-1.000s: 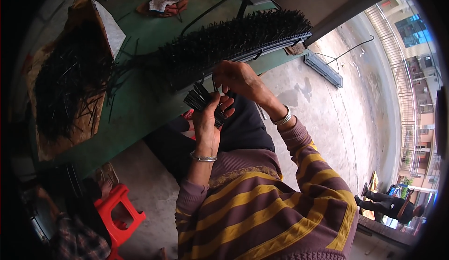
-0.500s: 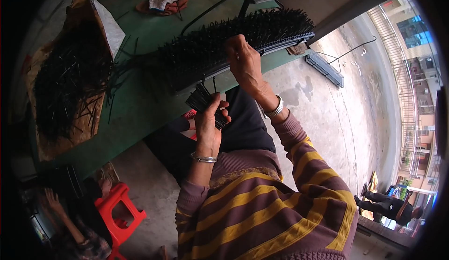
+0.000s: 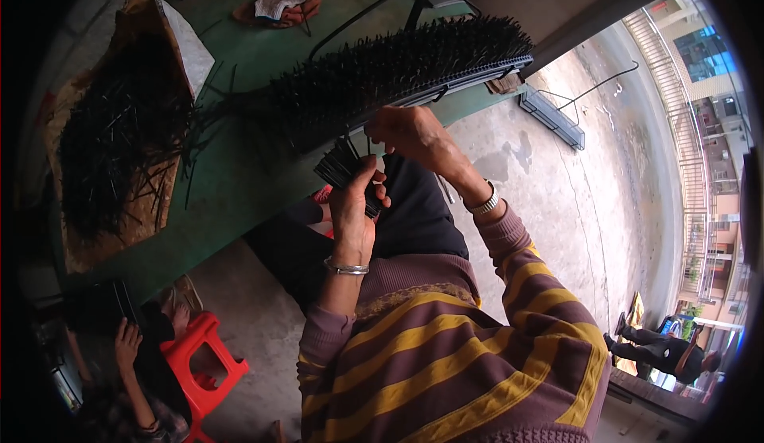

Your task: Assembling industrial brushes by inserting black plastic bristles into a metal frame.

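Jutting thin black strips [image 3: 337, 166], bunched

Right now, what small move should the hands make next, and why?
Probably the right hand should draw one thin black strip upward: its fingers are at that strip's upper end, which stands apart from the bundle in the left hand. The black bristly rack lies just beyond. Whether it's already pinched is unclear.
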`<state>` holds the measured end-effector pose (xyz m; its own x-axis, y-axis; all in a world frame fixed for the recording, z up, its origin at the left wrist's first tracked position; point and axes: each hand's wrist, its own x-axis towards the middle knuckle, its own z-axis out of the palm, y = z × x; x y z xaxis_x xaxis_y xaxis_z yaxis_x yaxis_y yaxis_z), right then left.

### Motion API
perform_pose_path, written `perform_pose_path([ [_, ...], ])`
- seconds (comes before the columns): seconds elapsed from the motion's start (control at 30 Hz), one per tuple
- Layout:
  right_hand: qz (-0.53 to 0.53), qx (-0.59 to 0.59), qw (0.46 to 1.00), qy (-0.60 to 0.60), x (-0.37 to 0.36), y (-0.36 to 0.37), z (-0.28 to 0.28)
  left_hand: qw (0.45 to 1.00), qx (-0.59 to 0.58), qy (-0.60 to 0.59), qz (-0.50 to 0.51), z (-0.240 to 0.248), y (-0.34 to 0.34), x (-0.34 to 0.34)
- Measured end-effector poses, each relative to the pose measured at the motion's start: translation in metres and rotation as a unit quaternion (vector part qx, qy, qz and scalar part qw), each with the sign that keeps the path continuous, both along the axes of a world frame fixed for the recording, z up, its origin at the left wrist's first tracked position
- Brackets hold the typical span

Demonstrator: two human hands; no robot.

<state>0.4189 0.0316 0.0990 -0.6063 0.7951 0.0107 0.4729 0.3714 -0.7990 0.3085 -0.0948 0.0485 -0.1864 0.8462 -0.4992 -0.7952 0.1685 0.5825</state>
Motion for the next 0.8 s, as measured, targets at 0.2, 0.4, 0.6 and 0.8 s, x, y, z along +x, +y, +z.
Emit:
perform_pose_path([
  [0.2, -0.079, -0.033, 0.985, 0.147, 0.004, -0.008, 0.010, 0.999, -0.040, -0.007, 0.026, 0.013, 0.001, 0.005],
  [0.4, -0.151, 0.283, 0.931, 0.172, -0.009, 0.024, -0.008, 0.999, -0.052, 0.002, 0.014, 0.026, 0.000, 0.004],
  [0.6, -0.129, 0.245, 0.945, 0.174, -0.009, 0.029, -0.006, 0.999, 0.002, 0.043, 0.006, 0.015, -0.003, 0.002],
  [0.8, -0.127, 0.234, 0.948, 0.175, -0.002, 0.021, -0.007, 0.999, 0.011, 0.034, -0.001, 0.015, -0.005, 0.001],
])
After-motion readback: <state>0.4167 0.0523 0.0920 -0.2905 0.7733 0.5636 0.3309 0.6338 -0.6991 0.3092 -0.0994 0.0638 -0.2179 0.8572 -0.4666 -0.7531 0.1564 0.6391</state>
